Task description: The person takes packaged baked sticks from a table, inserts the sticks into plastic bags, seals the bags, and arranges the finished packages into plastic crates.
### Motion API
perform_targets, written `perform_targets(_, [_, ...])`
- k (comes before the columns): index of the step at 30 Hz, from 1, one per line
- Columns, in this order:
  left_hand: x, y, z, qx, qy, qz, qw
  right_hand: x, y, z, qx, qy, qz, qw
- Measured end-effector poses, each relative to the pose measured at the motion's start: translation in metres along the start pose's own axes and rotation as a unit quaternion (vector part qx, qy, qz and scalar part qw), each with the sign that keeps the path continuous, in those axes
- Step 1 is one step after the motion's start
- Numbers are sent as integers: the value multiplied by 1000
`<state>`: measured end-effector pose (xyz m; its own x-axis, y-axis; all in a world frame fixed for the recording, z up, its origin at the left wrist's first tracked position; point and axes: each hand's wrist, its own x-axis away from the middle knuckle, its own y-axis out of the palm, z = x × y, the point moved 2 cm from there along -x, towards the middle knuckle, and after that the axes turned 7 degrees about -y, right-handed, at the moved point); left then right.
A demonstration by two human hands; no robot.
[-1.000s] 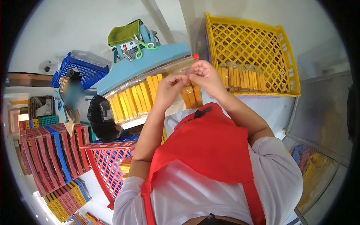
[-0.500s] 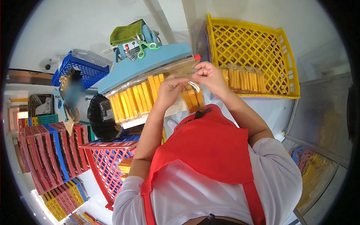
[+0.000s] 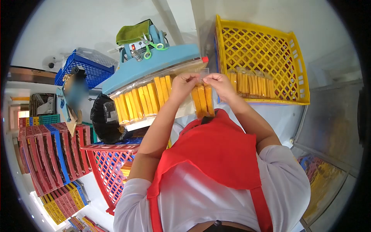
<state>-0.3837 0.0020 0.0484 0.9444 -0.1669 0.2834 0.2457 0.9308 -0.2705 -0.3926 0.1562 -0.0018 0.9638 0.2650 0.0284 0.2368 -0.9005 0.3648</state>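
A clear plastic packet of yellow sticks (image 3: 202, 99) hangs between my hands, its top film pinched on both sides. My left hand (image 3: 184, 86) grips the film at the left edge, and my right hand (image 3: 218, 85) grips it at the right edge. Left of them, a row of filled packets (image 3: 141, 98) lies along the front of a light-blue sealing machine (image 3: 154, 63). The row's film reaches the sealer's long bar. Scissors with green handles (image 3: 152, 47) rest on top of the machine.
A yellow crate (image 3: 299, 73) at the right holds more packets. A red crate (image 3: 112, 149) stands lower left, near a black-lined bin (image 3: 101, 120). Beyond are a blue basket (image 3: 87, 71), a green cloth (image 3: 133, 32) and stacked red crates (image 3: 54, 154).
My hands have moved to the two sides of the packet's film. The packet, tilted before, now hangs straighter, with its film drawn upward.
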Motion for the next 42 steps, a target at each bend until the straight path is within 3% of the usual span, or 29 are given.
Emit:
perform_targets(1, [-4, 2, -9, 25, 5, 42, 999, -5, -2, 7, 1, -3, -1, 1000])
perform_targets(3, [-10, 10, -27, 50, 14, 85, 995, -16, -13, 27, -69, 37, 95, 992])
perform_targets(5, [-15, 22, -49, 244, -38, 92, 964, -25, -15, 40, -96, 74, 124, 985])
perform_targets(9, [-30, 27, -65, 274, -68, 103, 954, -49, -11, 49, -138, 172, 171, 960])
perform_targets(12, [-54, 17, -91, 246, -62, 151, 956, -70, -3, 46, -131, 176, 161, 962])
perform_targets(16, [-58, 4, -68, 270, -95, 221, 932, -67, 4, 40, -91, 143, 170, 971])
perform_targets(19, [-67, -2, -73, 230, -90, 241, 939, -42, 16, 36, -5, 114, 74, 991])
perform_targets(21, [-63, 0, -70, 177, -90, 250, 948, -32, 21, 46, 11, -20, 37, 999])
perform_targets(25, [-49, -2, -50, 230, -38, 236, 943, -36, 23, 50, 26, 10, 44, 999])
perform_targets(27, [-18, -5, -31, -121, 21, 324, 938, -34, 28, 50, -57, 34, 78, 995])
perform_targets(28, [-3, -9, -23, -125, 27, 319, 939, -35, 30, 51, -64, 20, 73, 995])
perform_targets(30, [32, -23, -16, -138, 67, 197, 968, -32, 38, 52, -16, -9, 77, 997])
perform_targets(33, [78, -55, -34, -223, 73, 194, 953, -38, 44, 66, 67, -41, 86, 993])
perform_targets(42, [207, -146, -109, -136, -24, 328, 934, -35, 63, 58, 66, -29, 86, 994])
